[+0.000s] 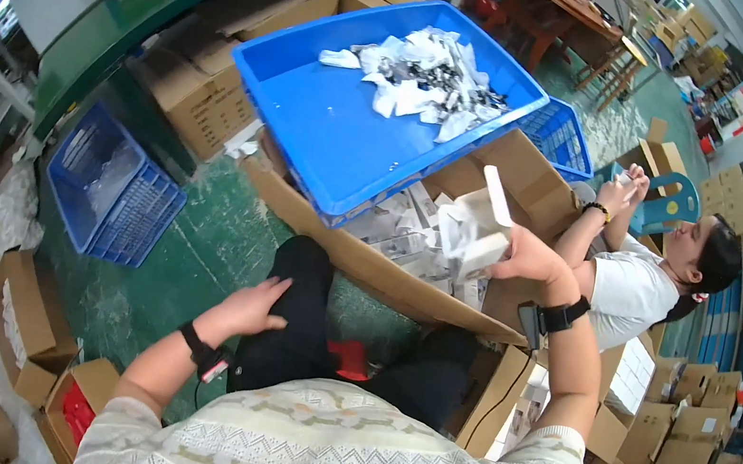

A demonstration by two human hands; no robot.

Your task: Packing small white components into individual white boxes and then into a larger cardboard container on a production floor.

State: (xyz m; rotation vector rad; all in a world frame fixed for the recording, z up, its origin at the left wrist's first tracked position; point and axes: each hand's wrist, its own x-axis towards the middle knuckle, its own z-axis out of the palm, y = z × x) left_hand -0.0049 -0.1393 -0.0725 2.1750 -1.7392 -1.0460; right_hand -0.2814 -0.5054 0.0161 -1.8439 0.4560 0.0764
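Observation:
My right hand (527, 257) grips a small white carton (481, 248) with its flap standing up and clear plastic showing in its mouth. It is held above a large cardboard box (351, 272) with several white and grey small cartons (401, 227) lying in it. My left hand (251, 308) rests on my thigh, holding nothing, its fingers stretched out. A shallow blue tray (311, 122) sits across the far part of the cardboard box. Small white plastic-wrapped items with dark parts (428, 77) lie heaped toward its far right.
A co-worker in a white shirt (626, 294) sits at right, both hands (626, 188) raised around a small white thing. A blue crate (113, 193) stands on the green floor at left. An open carton of white boxes (630, 376) is beside my right arm. Stacked cartons (190, 95) lie behind the tray.

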